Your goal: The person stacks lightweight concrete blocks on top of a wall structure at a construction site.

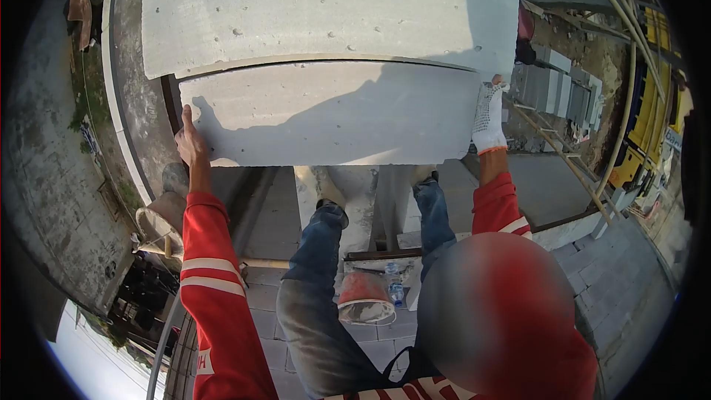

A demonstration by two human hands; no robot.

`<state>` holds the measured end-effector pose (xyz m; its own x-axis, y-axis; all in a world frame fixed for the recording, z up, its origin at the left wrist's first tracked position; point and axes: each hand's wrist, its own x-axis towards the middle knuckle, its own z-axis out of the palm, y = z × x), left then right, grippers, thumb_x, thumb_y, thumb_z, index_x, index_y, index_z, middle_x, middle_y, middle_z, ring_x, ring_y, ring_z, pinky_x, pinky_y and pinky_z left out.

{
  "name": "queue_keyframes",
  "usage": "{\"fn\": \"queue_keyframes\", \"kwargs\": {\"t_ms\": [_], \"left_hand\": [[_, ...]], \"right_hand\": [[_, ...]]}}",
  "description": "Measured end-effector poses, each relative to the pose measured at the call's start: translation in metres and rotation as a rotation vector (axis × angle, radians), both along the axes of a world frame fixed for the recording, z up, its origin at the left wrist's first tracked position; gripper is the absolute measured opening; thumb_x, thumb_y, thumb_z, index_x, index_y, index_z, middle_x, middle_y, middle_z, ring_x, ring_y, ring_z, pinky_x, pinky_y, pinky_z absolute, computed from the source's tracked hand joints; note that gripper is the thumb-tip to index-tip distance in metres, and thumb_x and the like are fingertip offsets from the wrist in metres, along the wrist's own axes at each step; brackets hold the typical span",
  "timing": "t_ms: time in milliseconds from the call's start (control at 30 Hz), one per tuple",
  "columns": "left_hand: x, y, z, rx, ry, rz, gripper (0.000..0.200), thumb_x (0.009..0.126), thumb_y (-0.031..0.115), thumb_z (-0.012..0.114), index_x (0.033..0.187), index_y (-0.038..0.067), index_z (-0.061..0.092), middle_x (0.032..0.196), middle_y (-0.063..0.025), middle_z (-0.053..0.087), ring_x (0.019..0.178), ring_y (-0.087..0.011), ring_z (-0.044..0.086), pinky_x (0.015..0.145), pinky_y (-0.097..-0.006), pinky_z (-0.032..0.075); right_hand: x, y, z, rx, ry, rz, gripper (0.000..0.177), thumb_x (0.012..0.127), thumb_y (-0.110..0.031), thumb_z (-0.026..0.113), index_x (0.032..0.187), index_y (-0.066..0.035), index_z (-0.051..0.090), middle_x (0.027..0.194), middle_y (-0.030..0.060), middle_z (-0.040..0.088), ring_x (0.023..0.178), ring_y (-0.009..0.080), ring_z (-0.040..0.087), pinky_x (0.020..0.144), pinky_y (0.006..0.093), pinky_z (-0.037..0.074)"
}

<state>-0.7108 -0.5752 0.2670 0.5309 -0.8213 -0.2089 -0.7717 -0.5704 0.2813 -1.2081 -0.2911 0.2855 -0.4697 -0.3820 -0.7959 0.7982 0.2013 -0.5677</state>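
Observation:
A long pale grey aerated concrete block (326, 115) spans the space between my two hands, its face partly in shadow. My bare left hand (192, 141) grips its left end, thumb upright along the edge and the other fingers mostly hidden. At the right end my right hand (489, 118), in a white dotted glove with an orange cuff, is closed on the block, with bare fingertips showing. A second, larger-looking pale block (326, 11) lies just beyond, along the held block's far edge, with a thin dark gap between them.
Below are my jeans and feet on a narrow ledge. A red bucket (363, 298) and water bottles (396, 295) stand between my legs. A mortar-crusted bucket (159, 226) is at the left. Bamboo poles (618, 141), more blocks (555, 89) and a yellow vehicle (644, 126) are at the right.

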Motion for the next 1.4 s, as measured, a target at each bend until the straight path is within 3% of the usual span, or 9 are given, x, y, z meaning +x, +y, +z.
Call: {"fn": "queue_keyframes", "kwargs": {"t_ms": [133, 267, 333, 433, 600, 733, 867, 1033, 1400], "left_hand": [[0.023, -0.007, 0.0, 0.246, 0.743, -0.07, 0.095, 0.085, 0.075, 0.048, 0.139, -0.003, 0.049, 0.136, -0.0267, 0.052, 0.127, -0.0373, 0.049, 0.109, -0.043, 0.034], [-0.027, 0.005, 0.055, -0.099, -0.093, -0.351, 0.086, 0.089, 0.057, 0.06, 0.15, 0.003, 0.031, 0.149, -0.0271, 0.035, 0.135, -0.0402, 0.038, 0.112, -0.0491, 0.031], [-0.114, 0.031, 0.133, -0.189, 0.029, -0.571, 0.084, 0.087, 0.051, 0.065, 0.149, 0.005, 0.033, 0.148, -0.0268, 0.035, 0.136, -0.0416, 0.036, 0.112, -0.0501, 0.031], [-0.245, 0.081, 0.206, -0.228, 0.134, -0.939, 0.084, 0.082, 0.041, 0.075, 0.15, 0.014, 0.033, 0.149, -0.0269, 0.029, 0.141, -0.044, 0.027, 0.11, -0.058, 0.03], [-0.397, 0.092, 0.171, 0.109, 0.263, -0.903, 0.116, 0.067, 0.068, 0.078, 0.156, 0.024, 0.018, 0.155, -0.034, 0.011, 0.141, -0.0591, 0.011, 0.106, -0.0709, 0.027], [-0.424, 0.104, 0.158, 0.396, -0.061, -0.772, 0.129, 0.061, 0.073, 0.079, 0.157, 0.029, 0.004, 0.157, -0.0352, -0.003, 0.138, -0.0664, 0.002, 0.097, -0.0799, 0.03], [-0.413, 0.101, 0.146, 0.369, -0.093, -0.798, 0.132, 0.061, 0.068, 0.082, 0.156, 0.031, -0.001, 0.156, -0.036, -0.005, 0.138, -0.0666, 0.003, 0.095, -0.0801, 0.031], [-0.4, 0.089, 0.132, 0.294, -0.071, -0.96, 0.136, 0.062, 0.073, 0.078, 0.156, 0.012, 0.001, 0.148, -0.0469, 0.01, 0.144, -0.0569, -0.001, 0.112, -0.0702, 0.008], [-0.404, 0.09, 0.141, 0.34, -0.049, -0.924, 0.137, 0.062, 0.073, 0.078, 0.155, 0.009, 0.001, 0.147, -0.0488, 0.01, 0.144, -0.0566, -0.002, 0.113, -0.0698, 0.004]], "right_hand": [[-0.009, 0.022, -0.052, -0.052, 0.18, 0.003, 0.086, 0.096, -0.071, 0.031, 0.148, -0.003, 0.038, 0.144, 0.0144, 0.047, 0.129, 0.0268, 0.048, 0.11, 0.0376, 0.035], [0.013, 0.038, -0.029, 0.112, 0.331, -0.221, 0.076, 0.099, -0.064, 0.037, 0.146, -0.004, 0.043, 0.138, 0.0157, 0.054, 0.125, 0.0259, 0.053, 0.11, 0.0344, 0.034], [0.035, 0.074, -0.004, 0.285, 0.276, -0.139, 0.056, 0.104, -0.043, 0.041, 0.141, -0.002, 0.05, 0.141, 0.0125, 0.055, 0.13, 0.0238, 0.051, 0.109, 0.0336, 0.036], [0.059, 0.125, 0.025, 0.594, 0.481, 0.266, 0.049, 0.096, -0.044, 0.054, 0.116, -0.001, 0.067, 0.113, 0.0197, 0.068, 0.11, 0.0328, 0.063, 0.095, 0.0379, 0.046], [0.044, 0.213, 0.023, 0.776, 0.432, 0.478, 0.045, 0.087, -0.046, 0.063, 0.1, -0.003, 0.071, 0.095, 0.018, 0.072, 0.095, 0.0339, 0.067, 0.084, 0.0399, 0.05], [0.01, 0.253, 0.01, 0.833, 0.517, 0.394, 0.039, 0.088, -0.04, 0.064, 0.088, -0.002, 0.071, 0.087, 0.0162, 0.072, 0.088, 0.0322, 0.068, 0.079, 0.0387, 0.05], [-0.052, 0.254, 0.03, 0.776, 0.43, 0.362, 0.053, 0.085, -0.044, 0.065, 0.116, 0.0, 0.066, 0.106, 0.0196, 0.071, 0.105, 0.0342, 0.066, 0.093, 0.0388, 0.049], [-0.102, 0.249, 0.043, 0.784, 0.49, 0.293, 0.056, 0.085, -0.042, 0.066, 0.121, 0.001, 0.063, 0.106, 0.0191, 0.071, 0.103, 0.0321, 0.067, 0.092, 0.0378, 0.05], [-0.177, 0.276, 0.047, 0.884, 0.532, 0.471, 0.089, 0.077, -0.043, 0.078, 0.145, -0.002, 0.038, 0.128, 0.0276, 0.059, 0.119, 0.0369, 0.059, 0.101, 0.0401, 0.046]]}}
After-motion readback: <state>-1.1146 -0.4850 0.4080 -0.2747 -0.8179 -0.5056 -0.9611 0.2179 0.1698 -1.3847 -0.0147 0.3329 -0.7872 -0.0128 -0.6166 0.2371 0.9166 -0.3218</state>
